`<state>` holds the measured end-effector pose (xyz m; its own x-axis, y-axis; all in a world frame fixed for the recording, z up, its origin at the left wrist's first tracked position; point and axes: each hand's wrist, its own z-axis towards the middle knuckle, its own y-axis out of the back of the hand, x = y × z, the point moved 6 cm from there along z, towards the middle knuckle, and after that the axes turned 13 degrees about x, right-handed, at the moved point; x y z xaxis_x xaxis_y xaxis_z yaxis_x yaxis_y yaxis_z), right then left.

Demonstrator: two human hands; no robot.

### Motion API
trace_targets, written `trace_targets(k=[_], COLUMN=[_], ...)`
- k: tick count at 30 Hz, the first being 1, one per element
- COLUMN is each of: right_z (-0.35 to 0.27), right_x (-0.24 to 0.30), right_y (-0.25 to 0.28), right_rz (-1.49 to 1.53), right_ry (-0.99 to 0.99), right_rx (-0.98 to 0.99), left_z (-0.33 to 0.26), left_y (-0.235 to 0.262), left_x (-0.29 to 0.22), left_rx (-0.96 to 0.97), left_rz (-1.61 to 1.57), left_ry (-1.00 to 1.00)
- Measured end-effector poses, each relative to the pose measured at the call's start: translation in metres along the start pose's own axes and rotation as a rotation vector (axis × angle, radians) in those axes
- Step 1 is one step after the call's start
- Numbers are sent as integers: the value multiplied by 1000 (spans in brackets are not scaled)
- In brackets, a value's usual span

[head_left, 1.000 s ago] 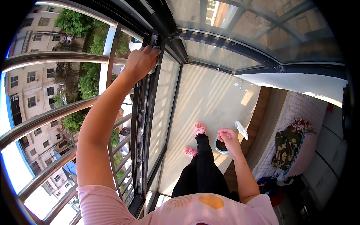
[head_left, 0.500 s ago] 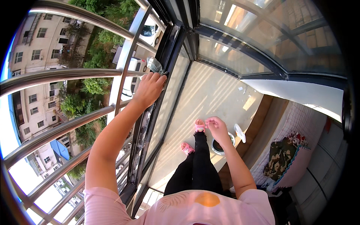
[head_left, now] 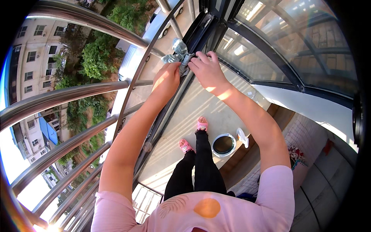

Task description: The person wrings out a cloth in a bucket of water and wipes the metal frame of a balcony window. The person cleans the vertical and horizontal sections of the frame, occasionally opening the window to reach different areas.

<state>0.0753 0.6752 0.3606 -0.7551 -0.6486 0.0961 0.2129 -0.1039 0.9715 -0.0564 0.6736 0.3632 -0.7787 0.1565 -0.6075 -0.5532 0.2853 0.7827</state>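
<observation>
A crumpled grey-green cloth is bunched over the black window frame, just inside the metal bars. My left hand is closed on the cloth from the near left side. From the right, my right hand reaches across with curled fingers and pinches the cloth's right edge. Both hands are close together, a small gap between them, with the cloth bunched at their fingertips. Part of the cloth is hidden behind the left fingers.
Steel railing bars run along the left, with trees and a building beyond. Glass panes stand ahead on the right. On the floor are a white-rimmed bucket of dark liquid and a white object whose kind is unclear.
My right hand has risen from low over the floor to the cloth. My left hand and the cloth have shifted slightly right along the frame, and the view has turned a little.
</observation>
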Motion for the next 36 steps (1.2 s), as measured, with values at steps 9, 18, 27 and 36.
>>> trace_targets(k=[9, 18, 27, 36], right_z=[5, 1, 2, 11], right_x=[-14, -15, -33, -19], right_y=[6, -4, -6, -17], right_rz=[15, 35, -30, 99], right_ry=[69, 154, 23, 57], right_rx=[-2, -28, 84, 118], left_z=[21, 35, 54, 50], left_y=[-3, -2, -4, -18], left_x=[-3, -2, -19, -9], left_rx=[-40, 7, -29, 191], left_rz=[5, 202, -15, 115], left_ry=[-8, -102, -237, -289])
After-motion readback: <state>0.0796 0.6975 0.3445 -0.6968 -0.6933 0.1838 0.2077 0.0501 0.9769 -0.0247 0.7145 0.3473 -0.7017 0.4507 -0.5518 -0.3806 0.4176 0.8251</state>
